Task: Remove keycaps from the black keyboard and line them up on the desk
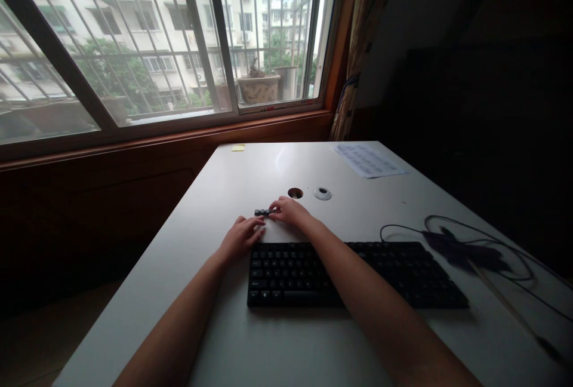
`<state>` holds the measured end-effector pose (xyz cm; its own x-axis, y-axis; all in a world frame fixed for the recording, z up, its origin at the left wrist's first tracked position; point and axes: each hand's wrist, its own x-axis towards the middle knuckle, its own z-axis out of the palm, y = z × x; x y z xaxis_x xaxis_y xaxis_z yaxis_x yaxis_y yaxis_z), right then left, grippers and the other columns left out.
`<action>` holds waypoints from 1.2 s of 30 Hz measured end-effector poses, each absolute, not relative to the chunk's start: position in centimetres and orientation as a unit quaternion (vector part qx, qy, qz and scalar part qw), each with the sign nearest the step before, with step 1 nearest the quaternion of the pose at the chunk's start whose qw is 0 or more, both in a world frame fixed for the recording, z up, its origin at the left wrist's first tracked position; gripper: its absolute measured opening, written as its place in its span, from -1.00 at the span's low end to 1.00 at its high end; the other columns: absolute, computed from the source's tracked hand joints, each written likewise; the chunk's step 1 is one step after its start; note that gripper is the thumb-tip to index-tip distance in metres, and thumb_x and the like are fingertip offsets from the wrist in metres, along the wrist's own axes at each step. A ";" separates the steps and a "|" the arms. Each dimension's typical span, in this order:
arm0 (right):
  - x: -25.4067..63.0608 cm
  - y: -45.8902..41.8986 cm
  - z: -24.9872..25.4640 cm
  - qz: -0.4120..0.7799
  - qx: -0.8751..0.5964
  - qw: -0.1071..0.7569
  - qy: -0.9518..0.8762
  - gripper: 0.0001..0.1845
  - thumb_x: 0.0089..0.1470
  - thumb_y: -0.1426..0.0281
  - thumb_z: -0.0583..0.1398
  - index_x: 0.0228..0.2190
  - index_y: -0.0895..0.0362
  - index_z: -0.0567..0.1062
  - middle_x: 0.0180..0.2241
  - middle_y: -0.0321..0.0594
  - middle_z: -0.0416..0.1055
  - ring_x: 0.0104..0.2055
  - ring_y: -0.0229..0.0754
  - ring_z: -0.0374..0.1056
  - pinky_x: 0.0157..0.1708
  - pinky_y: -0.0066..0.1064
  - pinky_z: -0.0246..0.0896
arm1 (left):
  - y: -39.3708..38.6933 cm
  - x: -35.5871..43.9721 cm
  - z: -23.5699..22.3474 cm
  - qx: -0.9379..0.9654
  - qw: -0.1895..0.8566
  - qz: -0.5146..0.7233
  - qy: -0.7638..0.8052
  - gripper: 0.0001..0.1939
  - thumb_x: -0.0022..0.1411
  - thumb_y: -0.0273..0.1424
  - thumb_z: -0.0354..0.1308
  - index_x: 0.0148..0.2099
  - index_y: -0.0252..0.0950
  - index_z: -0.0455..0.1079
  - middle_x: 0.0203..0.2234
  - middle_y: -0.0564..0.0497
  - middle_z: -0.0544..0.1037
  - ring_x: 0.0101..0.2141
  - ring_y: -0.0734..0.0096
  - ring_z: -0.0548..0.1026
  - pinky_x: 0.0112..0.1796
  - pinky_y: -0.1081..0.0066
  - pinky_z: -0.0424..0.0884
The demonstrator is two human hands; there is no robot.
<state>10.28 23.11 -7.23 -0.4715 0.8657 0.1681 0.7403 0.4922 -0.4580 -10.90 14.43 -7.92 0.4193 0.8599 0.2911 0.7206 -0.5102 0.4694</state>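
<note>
A short row of small black keycaps (260, 212) lies on the white table beyond the upper left part of a black keyboard (295, 282). My right hand (289, 210) reaches over the keyboard, its fingertips pinched at the right end of that row, on a keycap they partly cover. Just short of the row, my left hand (244, 235) rests near the keyboard's upper left corner, fingers stretched out and apart, with nothing seen in them. My right forearm hides part of the keyboard's middle.
Past my right hand are a round hole (295, 193) in the table (201, 196) and a white ring-shaped cover (322, 193). Printed paper (369, 160) lies at the far right, a yellow note (238, 147) at the far left. Right of the keyboard are a cable (447, 220), dark cloth-like item (465, 251) and thin stick (505, 300).
</note>
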 end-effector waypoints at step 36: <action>10.8 23.2 -6.8 0.180 -0.482 0.196 -0.835 -0.73 0.00 0.32 0.32 -0.20 0.07 0.61 -0.26 -0.19 0.46 -0.29 -0.23 0.39 -0.24 -0.46 0.24 | 14.4 -11.1 -7.7 0.821 0.139 0.281 0.477 -0.78 0.31 -0.33 0.05 -0.09 -0.19 0.49 0.06 0.01 0.51 -0.15 0.20 0.45 -0.03 0.16 0.33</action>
<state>10.76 23.18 -6.83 -0.4594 0.8749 0.1536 0.7344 0.4714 -0.4883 -11.06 14.36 -7.70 0.3877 0.8614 0.3282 0.7052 -0.5064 0.4962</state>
